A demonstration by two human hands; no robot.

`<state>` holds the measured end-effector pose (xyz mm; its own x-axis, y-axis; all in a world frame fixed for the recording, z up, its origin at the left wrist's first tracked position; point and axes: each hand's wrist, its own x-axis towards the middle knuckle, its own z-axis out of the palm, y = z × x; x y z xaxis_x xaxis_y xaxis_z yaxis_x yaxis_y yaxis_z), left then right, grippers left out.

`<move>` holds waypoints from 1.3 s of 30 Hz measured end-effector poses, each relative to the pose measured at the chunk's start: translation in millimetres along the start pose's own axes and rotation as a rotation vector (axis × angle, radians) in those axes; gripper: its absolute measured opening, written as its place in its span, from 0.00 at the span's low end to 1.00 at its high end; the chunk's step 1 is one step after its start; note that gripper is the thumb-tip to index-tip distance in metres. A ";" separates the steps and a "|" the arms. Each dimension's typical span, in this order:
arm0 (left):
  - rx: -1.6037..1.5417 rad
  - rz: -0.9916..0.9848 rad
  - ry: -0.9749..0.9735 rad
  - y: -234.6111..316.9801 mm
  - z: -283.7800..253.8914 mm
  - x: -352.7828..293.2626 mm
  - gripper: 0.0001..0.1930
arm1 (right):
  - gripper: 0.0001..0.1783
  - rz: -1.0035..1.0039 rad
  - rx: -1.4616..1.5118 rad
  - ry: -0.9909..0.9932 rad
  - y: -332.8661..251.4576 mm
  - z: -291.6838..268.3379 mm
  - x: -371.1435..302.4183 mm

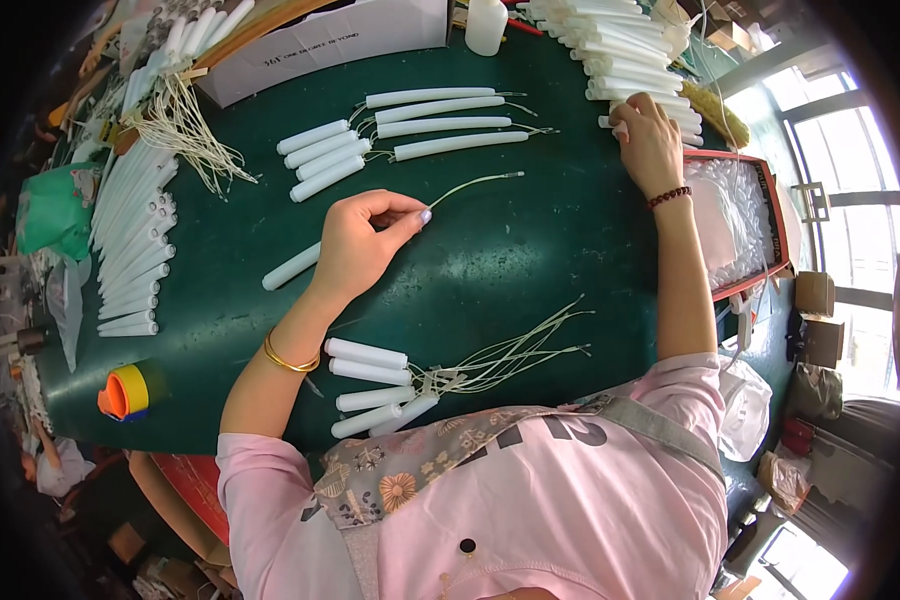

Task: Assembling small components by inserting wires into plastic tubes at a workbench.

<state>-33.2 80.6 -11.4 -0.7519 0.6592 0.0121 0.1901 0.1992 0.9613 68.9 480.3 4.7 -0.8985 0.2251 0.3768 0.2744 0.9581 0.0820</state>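
Note:
My left hand (358, 245) pinches a thin pale wire (480, 182) between thumb and fingertips, its metal-tipped end pointing right. A white tube (292, 267) juts out from behind that hand, lying on the green table (530, 240); the joint between tube and wire is hidden. At the back right, my right hand (652, 145) curls its fingers round a white tube (606, 122) at the near end of a large pile of white tubes (620, 50). Beyond my left hand lie several white tubes (450, 112) joined by wires to shorter tubes (325, 160).
A wired bundle of tubes (370, 358) lies near my body. Along the left run stacked tubes (130, 240), a wire bundle (185, 135) and yellow-orange tape rolls (125, 392). A grey-white box (340, 50) stands at the back; a red-rimmed box (782, 225) holds clear plastic at right.

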 end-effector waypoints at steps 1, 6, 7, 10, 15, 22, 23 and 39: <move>0.000 -0.003 0.001 -0.1 0.1 -0.3 0.05 | 0.15 0.005 -0.004 -0.004 1.1 -0.6 -1.4; -0.002 0.019 0.010 0.3 2.3 0.8 0.05 | 0.19 -0.099 0.060 0.105 -17.8 -32.1 -11.6; 0.002 0.015 0.014 -0.4 1.9 2.1 0.05 | 0.24 -0.165 0.188 0.163 -37.4 -45.9 -13.8; -0.003 -0.023 0.010 -2.3 3.0 0.7 0.05 | 0.36 -0.241 0.413 0.124 -91.5 -63.8 -26.8; 0.115 0.031 0.008 -0.6 6.4 -0.9 0.05 | 0.42 -0.311 0.452 0.091 -121.2 -58.7 -30.6; 0.270 0.149 0.088 2.8 14.4 -1.9 0.05 | 0.43 -0.398 0.476 0.025 -150.0 -53.5 -36.8; 0.304 0.178 0.104 3.2 15.9 -1.7 0.04 | 0.43 -0.379 0.477 0.012 -153.3 -51.6 -37.9; 0.406 0.192 0.140 3.0 10.8 -4.3 0.04 | 0.42 -0.290 0.492 -0.062 -139.1 -46.2 -38.4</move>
<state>-22.6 86.2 -11.5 -0.7516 0.6131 0.2433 0.5447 0.3689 0.7532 81.1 330.2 21.5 -0.9357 -0.0633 0.3472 -0.1647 0.9483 -0.2712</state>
